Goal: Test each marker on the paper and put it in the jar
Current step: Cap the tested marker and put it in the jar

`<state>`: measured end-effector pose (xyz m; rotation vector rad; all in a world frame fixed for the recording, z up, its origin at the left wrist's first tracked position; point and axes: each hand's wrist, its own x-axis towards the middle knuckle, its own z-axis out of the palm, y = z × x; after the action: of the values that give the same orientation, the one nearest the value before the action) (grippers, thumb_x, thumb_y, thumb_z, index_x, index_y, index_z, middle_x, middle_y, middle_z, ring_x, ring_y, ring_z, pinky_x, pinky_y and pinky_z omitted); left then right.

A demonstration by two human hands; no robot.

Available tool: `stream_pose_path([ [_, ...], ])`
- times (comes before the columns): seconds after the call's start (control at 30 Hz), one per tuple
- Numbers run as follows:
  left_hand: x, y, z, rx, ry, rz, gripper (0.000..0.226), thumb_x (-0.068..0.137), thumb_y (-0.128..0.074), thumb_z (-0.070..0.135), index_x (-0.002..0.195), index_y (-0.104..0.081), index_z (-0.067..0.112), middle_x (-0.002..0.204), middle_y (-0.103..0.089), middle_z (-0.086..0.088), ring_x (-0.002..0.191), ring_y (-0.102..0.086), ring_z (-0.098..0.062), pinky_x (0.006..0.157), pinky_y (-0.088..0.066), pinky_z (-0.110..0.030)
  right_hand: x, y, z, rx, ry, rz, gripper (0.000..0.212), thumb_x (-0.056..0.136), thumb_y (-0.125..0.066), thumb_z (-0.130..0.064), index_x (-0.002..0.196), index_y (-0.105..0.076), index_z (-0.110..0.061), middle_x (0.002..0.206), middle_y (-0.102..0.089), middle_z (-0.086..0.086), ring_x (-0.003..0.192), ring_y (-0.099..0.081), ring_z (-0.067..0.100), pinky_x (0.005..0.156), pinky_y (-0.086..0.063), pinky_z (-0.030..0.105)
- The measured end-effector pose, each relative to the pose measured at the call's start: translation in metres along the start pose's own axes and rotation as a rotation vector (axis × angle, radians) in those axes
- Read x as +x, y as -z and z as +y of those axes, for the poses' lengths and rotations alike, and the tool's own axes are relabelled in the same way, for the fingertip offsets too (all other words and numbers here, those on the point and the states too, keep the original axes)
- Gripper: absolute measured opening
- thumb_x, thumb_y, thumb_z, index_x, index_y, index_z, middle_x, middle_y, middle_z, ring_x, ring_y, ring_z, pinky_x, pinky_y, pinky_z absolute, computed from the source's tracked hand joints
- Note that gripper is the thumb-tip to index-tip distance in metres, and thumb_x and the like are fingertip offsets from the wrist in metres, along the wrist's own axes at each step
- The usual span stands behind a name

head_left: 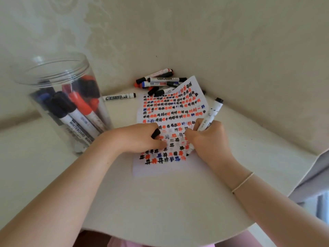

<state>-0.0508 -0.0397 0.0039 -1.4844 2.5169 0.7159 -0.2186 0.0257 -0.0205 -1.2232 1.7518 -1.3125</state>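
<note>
We see the right hand holding an uncapped white-barrelled marker in a closed grip, its tip on the thin paper covered in red, black and blue hash marks. The left hand grips a black cap while resting on the sheet. The clear round plastic jar holds capped markers at the smooth white desk left edge; a loose marker pile lies near the back wall.

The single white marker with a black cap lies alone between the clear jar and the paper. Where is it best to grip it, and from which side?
Probably grip the single white marker with a black cap at mid-barrel, coming from above, fingers on its near and far sides. It lies flat and crosswise on the white table, apart from the clear plastic jar and the marked paper sheet, so both long sides look free.
</note>
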Motion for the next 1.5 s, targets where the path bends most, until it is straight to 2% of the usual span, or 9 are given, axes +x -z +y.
stream_pose_path([
  [0.27,-0.0005,0.0025,0.0014,0.02,0.005,-0.025,0.036,0.091,-0.051,0.053,0.079,-0.04,0.021,0.073,-0.041,0.002,0.062,-0.036,-0.013,0.057,-0.029,-0.028,-0.004,-0.0036,-0.0014,-0.055,0.069,0.016,0.039,0.079,-0.054,-0.001,0.054,-0.029,-0.016,0.045,-0.03,-0.007,0.034,-0.027,0.004,0.042,-0.032,0.026],
  [0.43,-0.0007,0.0016,0.002,0.022,-0.002,-0.025,0.035,0.091,-0.051,0.051,0.078,-0.039,0.021,0.073,-0.04,0.002,0.062,-0.034,-0.013,0.056,-0.028,-0.027,0.0006,0.0004,-0.0016,-0.016,0.029,-0.004,0.025,0.075,-0.058,-0.001,0.06,-0.039,-0.009,0.056,-0.046,0.01,0.048,-0.044,0.017,0.047,-0.036,0.028],
  [0.5,0.0001,0.0013,0.0018,0.015,0.003,-0.025,0.035,0.091,-0.052,0.052,0.079,-0.04,0.021,0.073,-0.042,0.002,0.062,-0.036,-0.013,0.057,-0.029,-0.028,-0.0001,-0.0007,-0.0011,-0.048,0.03,-0.024,0.025,0.075,-0.058,-0.003,0.06,-0.039,-0.01,0.059,-0.044,0.01,0.052,-0.04,0.018,0.047,-0.033,0.029],
  [0.77,-0.0012,0.0035,0.0033,0.026,0.014,-0.034,0.035,0.091,-0.051,0.051,0.077,-0.039,0.022,0.072,-0.041,0.002,0.062,-0.036,-0.013,0.056,-0.029,-0.027,-0.0034,-0.0046,0.0017,-0.05,0.086,-0.002,0.043,0.079,-0.054,0.0,0.052,-0.028,-0.02,0.043,-0.027,-0.011,0.042,-0.025,0.01,0.046,-0.028,0.028],
  [0.9,-0.0009,0.0034,0.0038,0.024,0.015,-0.035,0.035,0.091,-0.051,0.052,0.078,-0.039,0.021,0.073,-0.041,0.002,0.061,-0.036,-0.012,0.055,-0.029,-0.027,-0.0022,-0.002,-0.0003,-0.038,0.075,-0.016,0.04,0.079,-0.054,0.002,0.053,-0.029,-0.015,0.048,-0.031,-0.003,0.044,-0.028,0.012,0.044,-0.029,0.026],
  [1.03,-0.0014,0.0039,0.0045,0.02,0.016,-0.036,0.034,0.092,-0.052,0.051,0.078,-0.039,0.022,0.073,-0.042,0.003,0.061,-0.037,-0.011,0.054,-0.029,-0.026,0.0002,0.001,-0.0015,0.007,0.034,-0.035,0.021,0.076,-0.057,0.001,0.063,-0.043,-0.008,0.061,-0.044,0.015,0.054,-0.043,0.021,0.051,-0.035,0.03],
  [1.17,-0.0014,0.0033,0.0043,0.03,0.01,-0.036,0.035,0.091,-0.051,0.051,0.077,-0.039,0.023,0.072,-0.042,0.003,0.06,-0.037,-0.011,0.054,-0.029,-0.025,0.0006,-0.001,0.0,-0.029,0.037,-0.025,0.029,0.078,-0.059,-0.001,0.061,-0.037,-0.01,0.059,-0.043,0.01,0.048,-0.037,0.016,0.042,-0.032,0.022],
  [1.37,0.0005,0.0036,0.0023,0.012,0.005,-0.039,0.035,0.091,-0.052,0.051,0.077,-0.04,0.022,0.071,-0.041,0.003,0.06,-0.036,-0.011,0.054,-0.028,-0.026,-0.0001,-0.0008,-0.0002,-0.051,0.04,-0.074,0.022,0.077,-0.056,0.001,0.061,-0.043,-0.007,0.06,-0.048,0.015,0.047,-0.049,0.021,0.045,-0.037,0.027],
  [1.5,-0.0002,0.0044,0.0028,0.021,0.008,-0.042,0.036,0.091,-0.052,0.052,0.079,-0.041,0.02,0.071,-0.042,0.002,0.06,-0.036,-0.012,0.054,-0.028,-0.026,0.0002,-0.0001,-0.0008,-0.002,0.058,-0.016,0.028,0.079,-0.057,0.002,0.061,-0.038,-0.008,0.057,-0.04,0.01,0.047,-0.037,0.015,0.041,-0.031,0.021],
])
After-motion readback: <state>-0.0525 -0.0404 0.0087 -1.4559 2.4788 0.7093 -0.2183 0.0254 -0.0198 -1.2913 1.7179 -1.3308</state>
